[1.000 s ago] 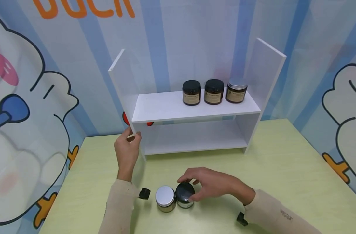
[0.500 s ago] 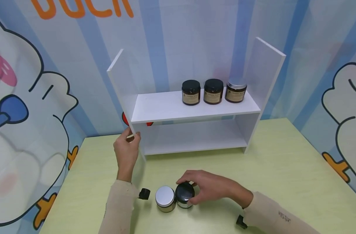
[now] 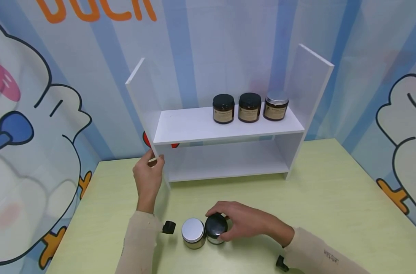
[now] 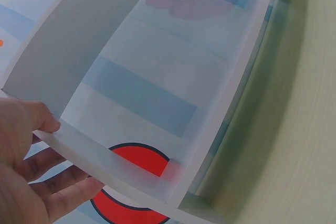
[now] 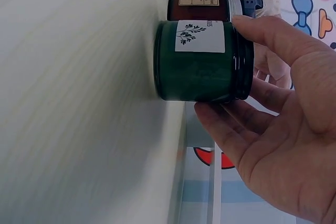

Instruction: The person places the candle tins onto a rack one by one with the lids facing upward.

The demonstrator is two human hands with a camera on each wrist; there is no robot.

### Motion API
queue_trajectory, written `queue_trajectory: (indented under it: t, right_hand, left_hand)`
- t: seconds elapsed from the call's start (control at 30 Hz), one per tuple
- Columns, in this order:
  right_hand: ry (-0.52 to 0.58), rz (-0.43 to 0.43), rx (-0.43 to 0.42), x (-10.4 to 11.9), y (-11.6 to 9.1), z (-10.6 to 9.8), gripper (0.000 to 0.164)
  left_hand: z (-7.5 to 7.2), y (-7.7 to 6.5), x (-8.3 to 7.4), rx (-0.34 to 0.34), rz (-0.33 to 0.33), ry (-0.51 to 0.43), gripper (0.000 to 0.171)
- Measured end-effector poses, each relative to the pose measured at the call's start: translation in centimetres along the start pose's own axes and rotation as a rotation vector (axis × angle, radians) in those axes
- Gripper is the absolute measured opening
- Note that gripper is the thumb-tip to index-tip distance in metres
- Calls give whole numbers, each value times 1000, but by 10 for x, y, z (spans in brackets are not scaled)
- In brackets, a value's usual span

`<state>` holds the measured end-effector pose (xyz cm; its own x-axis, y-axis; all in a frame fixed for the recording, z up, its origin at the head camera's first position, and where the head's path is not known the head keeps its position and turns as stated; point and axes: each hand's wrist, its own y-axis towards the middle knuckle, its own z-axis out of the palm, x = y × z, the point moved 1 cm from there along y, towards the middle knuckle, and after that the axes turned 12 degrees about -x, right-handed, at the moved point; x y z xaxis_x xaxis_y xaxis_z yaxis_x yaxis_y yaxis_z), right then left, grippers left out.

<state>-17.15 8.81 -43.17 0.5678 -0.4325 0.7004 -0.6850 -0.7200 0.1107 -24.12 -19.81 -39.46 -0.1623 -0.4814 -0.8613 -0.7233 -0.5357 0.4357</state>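
My left hand (image 3: 148, 179) grips the front edge of the left side panel of a white shelf (image 3: 211, 129), thumb on the inner side and fingers outside in the left wrist view. My right hand (image 3: 245, 220) holds a green glass jar (image 5: 194, 61) by its black lid (image 3: 216, 225), thumb on one side and fingers on the other. The jar stands upright on the table, its white label printed with a plant. Close beside it, to the left, stands a brown jar (image 3: 193, 233) with a silver lid.
On the shelf's upper board stand two dark jars with black lids (image 3: 223, 108) (image 3: 250, 107) and one with a silver lid (image 3: 276, 105). The pale yellow-green table (image 3: 345, 198) reaches a cartoon-printed backdrop (image 3: 225, 49).
My right hand has come slightly lower and its thumb and fingers have closed in on the jar's lid. My left hand and the jars have kept their places.
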Motion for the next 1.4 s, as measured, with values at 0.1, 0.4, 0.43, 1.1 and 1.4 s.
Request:
queue_trajectory:
  t: [0.1, 0.4, 0.43, 1.1, 1.4]
  right_hand:
    - [9, 5, -1, 0, -1, 1, 57]
    - [26, -6, -28, -3, -1, 4, 56]
    - [28, -9, -33, -4, -1, 4, 56]
    - [83, -1, -56, -5, -1, 7, 52]
    - [70, -9, -58, -4, -1, 7, 52]
  left_hand:
    - [0, 0, 0, -2, -2, -2, 38]
    - [-1, -1, 0, -5, 9, -7, 38]
    - [-1, -1, 0, -4, 8, -7, 38]
    - [-1, -1, 0, -7, 16, -8, 38]
    - [-1, 0, 1, 0, 9, -10, 38]
